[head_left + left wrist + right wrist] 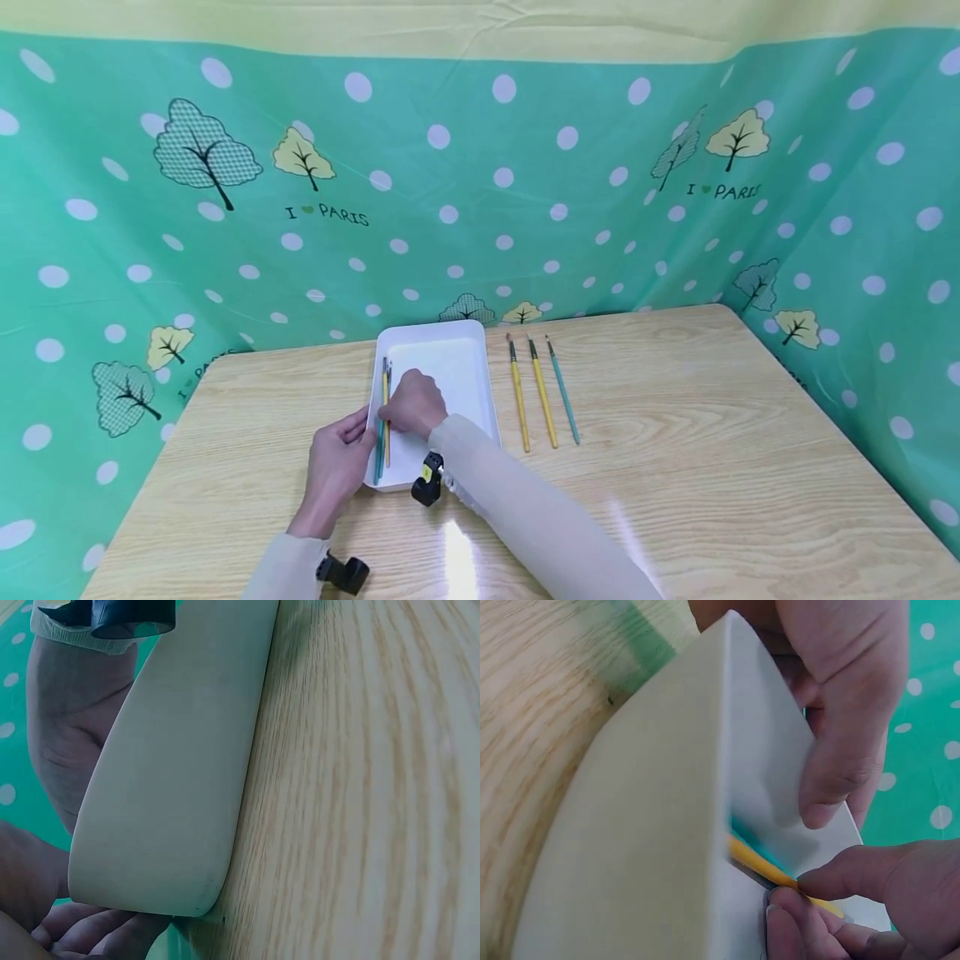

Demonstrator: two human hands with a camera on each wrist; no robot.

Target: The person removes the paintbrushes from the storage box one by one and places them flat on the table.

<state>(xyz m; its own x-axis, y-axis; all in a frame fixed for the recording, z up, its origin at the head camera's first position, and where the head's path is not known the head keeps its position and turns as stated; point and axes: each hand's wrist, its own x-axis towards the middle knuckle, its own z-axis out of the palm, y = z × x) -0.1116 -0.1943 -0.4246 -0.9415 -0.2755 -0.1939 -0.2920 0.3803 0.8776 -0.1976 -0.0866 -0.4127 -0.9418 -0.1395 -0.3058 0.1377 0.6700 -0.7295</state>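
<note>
R hand (415,403) is inside the white tray (465,333), grip pinching a yellow brush (386,398) lying w/ teal ones along the tray's left wall. L hand (336,463) rests on the tray's left rim, fingers relaxed over the edge. Three more brushes (542,390) lie on the worktop (675,467) just right of the tray.

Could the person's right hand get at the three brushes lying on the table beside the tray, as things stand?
Probably yes. The three brushes lie in the open on the table, right of the tray, with nothing on them. The right hand pinches a brush in the tray and would need to let go first.
</note>
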